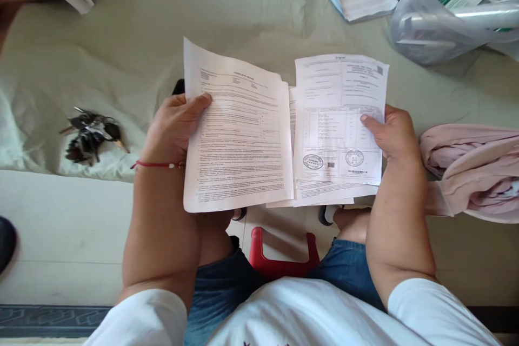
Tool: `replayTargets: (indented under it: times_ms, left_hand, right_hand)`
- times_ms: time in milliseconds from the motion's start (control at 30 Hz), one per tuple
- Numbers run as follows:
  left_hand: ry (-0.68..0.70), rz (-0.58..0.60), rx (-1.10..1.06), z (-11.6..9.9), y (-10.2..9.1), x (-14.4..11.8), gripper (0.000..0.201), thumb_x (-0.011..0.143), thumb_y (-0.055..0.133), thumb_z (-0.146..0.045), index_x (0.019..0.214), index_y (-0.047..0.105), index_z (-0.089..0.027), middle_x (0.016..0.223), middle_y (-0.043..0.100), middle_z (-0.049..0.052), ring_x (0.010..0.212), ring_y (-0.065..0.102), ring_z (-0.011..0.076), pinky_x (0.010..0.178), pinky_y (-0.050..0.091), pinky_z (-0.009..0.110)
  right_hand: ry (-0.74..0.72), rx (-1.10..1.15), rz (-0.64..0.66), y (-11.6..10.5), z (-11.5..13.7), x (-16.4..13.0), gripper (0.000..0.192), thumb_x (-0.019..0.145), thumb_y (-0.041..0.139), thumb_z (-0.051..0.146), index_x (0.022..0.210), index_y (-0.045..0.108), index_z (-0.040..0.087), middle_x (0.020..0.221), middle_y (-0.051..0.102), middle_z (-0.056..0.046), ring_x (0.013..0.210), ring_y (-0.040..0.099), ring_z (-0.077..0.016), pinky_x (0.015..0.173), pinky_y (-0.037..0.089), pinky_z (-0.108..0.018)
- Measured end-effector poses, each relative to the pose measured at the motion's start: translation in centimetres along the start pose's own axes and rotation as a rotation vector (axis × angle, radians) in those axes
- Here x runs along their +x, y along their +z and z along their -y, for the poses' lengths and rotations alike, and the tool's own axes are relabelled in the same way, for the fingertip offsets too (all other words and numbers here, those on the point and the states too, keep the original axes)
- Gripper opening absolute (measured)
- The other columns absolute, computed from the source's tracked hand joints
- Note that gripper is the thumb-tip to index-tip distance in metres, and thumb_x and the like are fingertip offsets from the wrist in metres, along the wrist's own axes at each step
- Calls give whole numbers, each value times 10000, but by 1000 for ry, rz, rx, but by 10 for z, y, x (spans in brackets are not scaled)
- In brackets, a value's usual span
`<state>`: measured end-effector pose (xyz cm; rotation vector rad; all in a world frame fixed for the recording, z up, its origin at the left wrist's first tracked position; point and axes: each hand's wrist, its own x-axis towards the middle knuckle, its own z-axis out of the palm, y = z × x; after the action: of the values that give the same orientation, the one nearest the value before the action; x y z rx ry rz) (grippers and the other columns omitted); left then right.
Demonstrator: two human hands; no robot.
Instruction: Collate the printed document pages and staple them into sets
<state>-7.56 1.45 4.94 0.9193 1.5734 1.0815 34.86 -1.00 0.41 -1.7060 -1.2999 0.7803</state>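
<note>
Seated person sorts paperwork over a bed spread w/ pale green sheet (133, 38). Left hand (172, 130) pinches a white printed text page (239, 135) at its left edge, thumb on top; right hand (391, 132) grips a stack of white stamped forms (338, 119), thumb pressed on the top sheet. Both held side by side above the knees. Step looks like comparing or separating pages; next move likely needs one sheet laid down. Bunch of dark keys (91, 135) lies to the left, folded pink cloth (474, 167) to the right.
</note>
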Motion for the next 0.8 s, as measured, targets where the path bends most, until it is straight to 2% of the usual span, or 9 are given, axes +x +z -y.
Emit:
replayTargets:
  times_ms: [200, 367, 500, 567, 667, 733, 800]
  left_hand:
    - [-10, -32, 101, -1, 3, 1, 290, 828, 839, -490, 852, 792, -205, 850, 851, 51, 995, 805, 359, 1096, 647, 608]
    - [43, -17, 178, 6, 9, 3, 344, 859, 848, -522, 841, 783, -185, 873, 830, 101, 966, 783, 360, 1049, 646, 628]
    - [73, 14, 198, 12, 17, 6, 376, 879, 850, -537, 852, 786, -168, 818, 785, 90, 937, 749, 333, 1077, 617, 627]
    - [80, 20, 204, 13, 21, 5, 361, 909, 823, -521, 856, 790, -165, 795, 769, 80, 847, 719, 285, 1012, 638, 572]
    - [82, 30, 238, 12, 25, 5, 307, 955, 771, -437, 831, 784, -156, 812, 766, 86, 714, 668, 220, 798, 636, 435]
    - [89, 40, 231, 12, 26, 6, 287, 963, 767, -414, 825, 774, -162, 838, 774, 93, 691, 672, 210, 674, 591, 360]
    - [115, 59, 202, 14, 26, 9, 294, 949, 796, -448, 829, 764, -182, 846, 775, 92, 708, 703, 223, 622, 572, 331]
  right_hand:
    - [-4, 89, -140, -10, 5, 0, 352, 773, 826, 332, 1112, 847, 240, 1181, 874, -97, 1099, 823, -368, 1003, 666, -532]
    - [-45, 132, -353, -19, 1, 5, 330, 749, 797, 270, 1074, 807, 216, 1198, 865, -150, 1115, 820, -377, 998, 671, -506]
    - [-92, 291, -508, -27, -3, 13, 322, 672, 826, 172, 994, 833, 160, 1162, 863, -192, 1092, 832, -398, 993, 681, -499]
    - [-92, 346, -564, -29, -4, 16, 290, 658, 815, 103, 945, 843, 140, 1104, 871, -179, 1069, 841, -385, 994, 684, -487]
    - [-80, 406, -634, -32, -3, 19, 306, 681, 716, -2, 931, 840, 121, 1002, 877, -99, 1023, 855, -323, 1038, 678, -487]
    - [-101, 471, -688, -35, -3, 21, 362, 700, 624, -77, 936, 830, 105, 958, 873, -57, 983, 861, -269, 1064, 670, -475]
    - [-139, 547, -751, -42, -3, 23, 418, 736, 529, -143, 924, 813, 99, 952, 871, -48, 993, 863, -230, 1076, 661, -446]
